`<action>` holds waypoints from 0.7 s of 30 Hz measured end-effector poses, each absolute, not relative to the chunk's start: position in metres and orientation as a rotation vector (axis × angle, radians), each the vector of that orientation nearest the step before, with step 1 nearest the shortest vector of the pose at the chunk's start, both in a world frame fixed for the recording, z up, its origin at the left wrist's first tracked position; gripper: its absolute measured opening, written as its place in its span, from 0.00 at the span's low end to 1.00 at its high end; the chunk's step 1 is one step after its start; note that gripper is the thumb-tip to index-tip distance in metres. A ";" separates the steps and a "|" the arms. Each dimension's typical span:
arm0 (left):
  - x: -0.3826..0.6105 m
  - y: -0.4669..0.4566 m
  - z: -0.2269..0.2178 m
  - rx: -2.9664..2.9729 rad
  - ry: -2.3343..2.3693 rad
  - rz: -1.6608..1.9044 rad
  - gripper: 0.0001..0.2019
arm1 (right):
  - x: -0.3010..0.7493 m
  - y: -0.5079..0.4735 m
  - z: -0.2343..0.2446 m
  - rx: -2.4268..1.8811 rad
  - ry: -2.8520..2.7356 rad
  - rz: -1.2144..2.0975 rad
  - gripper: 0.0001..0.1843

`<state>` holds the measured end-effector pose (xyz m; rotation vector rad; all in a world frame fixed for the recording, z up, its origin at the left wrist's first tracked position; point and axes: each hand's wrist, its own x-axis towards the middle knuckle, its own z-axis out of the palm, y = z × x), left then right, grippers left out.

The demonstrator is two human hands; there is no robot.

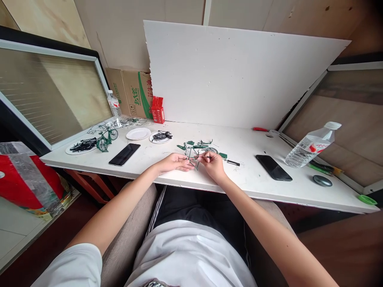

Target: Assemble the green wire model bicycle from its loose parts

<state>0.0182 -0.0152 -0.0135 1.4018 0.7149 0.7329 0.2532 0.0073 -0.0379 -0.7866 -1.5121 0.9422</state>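
My left hand (pixel 175 162) and my right hand (pixel 212 163) meet at the front middle of the white table (pixel 248 175). Both pinch a small green model bicycle frame (pixel 193 151) made of thin wire-like tubes. The left fingers grip its lower part, and the right fingers close on a thin piece at its right side. Loose green parts (pixel 206 142) and a small wheel (pixel 212 150) lie just behind the hands. A small screwdriver with a green handle (pixel 229 159) lies to the right of them.
A finished green model bicycle (pixel 106 138) stands at the left, with paper plates of black parts (pixel 160 136), an empty plate (pixel 138 133) and a black phone (pixel 124 154). Another phone (pixel 273 167), a lying water bottle (pixel 311 145) and a white board (pixel 239 75) are right and behind.
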 end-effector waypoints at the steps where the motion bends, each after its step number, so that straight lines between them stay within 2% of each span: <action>1: 0.019 -0.015 -0.015 1.390 0.711 0.742 0.26 | 0.253 0.007 -0.038 -0.797 -1.513 0.946 0.28; 9: 0.017 -0.014 -0.019 1.224 0.694 0.897 0.23 | 0.254 0.001 -0.034 -0.842 -1.591 0.721 0.26; 14: 0.021 -0.015 -0.022 1.146 0.702 1.023 0.21 | 0.254 0.001 -0.035 -0.812 -1.625 0.833 0.31; 21: 0.020 -0.014 -0.023 1.047 0.683 1.109 0.20 | 0.253 0.009 -0.045 -0.813 -1.654 0.938 0.31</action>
